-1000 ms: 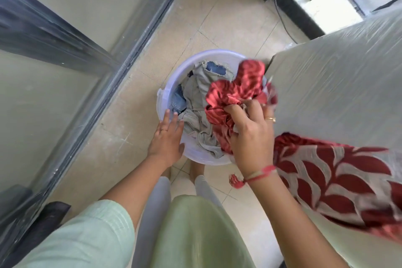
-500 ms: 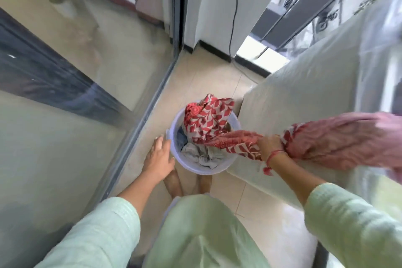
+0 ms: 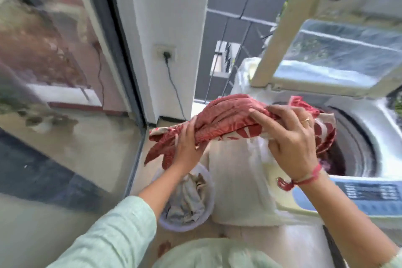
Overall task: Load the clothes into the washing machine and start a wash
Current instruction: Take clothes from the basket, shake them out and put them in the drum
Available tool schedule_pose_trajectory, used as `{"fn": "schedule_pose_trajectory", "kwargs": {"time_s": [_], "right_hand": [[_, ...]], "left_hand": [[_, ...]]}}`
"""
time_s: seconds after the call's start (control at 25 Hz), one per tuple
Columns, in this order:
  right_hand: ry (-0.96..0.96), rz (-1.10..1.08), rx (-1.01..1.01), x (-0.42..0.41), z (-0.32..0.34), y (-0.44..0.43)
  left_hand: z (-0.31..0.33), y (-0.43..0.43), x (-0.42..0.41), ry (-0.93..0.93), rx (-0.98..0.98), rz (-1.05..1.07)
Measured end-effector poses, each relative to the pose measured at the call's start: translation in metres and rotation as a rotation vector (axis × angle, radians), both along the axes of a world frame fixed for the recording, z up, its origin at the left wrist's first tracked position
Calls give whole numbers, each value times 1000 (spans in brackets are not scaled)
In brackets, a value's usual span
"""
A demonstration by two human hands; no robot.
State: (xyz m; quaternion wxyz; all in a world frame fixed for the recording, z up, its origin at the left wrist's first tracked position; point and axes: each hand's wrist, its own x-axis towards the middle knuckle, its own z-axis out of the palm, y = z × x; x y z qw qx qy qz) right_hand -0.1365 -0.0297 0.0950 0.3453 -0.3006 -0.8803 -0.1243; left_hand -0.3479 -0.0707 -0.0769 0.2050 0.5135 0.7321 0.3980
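Matt red cloth (image 3: 228, 122), glossy lid (image 3: 339, 50)

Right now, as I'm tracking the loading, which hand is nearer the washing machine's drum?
Right. The right hand grips the red cloth beside the drum; the left hand holds its other end above the tub.

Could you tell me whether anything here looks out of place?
Nothing looks spilled or damaged. The red-and-white patterned cloth, gripped by the left hand and right hand, trails a tail outside the white top-loading washing machine, over the round pale plastic laundry basket.
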Motion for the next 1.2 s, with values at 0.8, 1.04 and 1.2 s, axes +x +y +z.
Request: {"fn": "schedule_pose_trajectory", "kwargs": {"time_s": [0.8,1.04,1.2], "right_hand": [[-1338,-298,-1005,314,-124,234],[-1376,2,-774,223,-128,259],[-433,193,-847,124,-83,241]], "left_hand": [[68,209,294,467,-642,-611],[85,122,176,287,-95,11],[37,49,116,48,-260,421]]}}
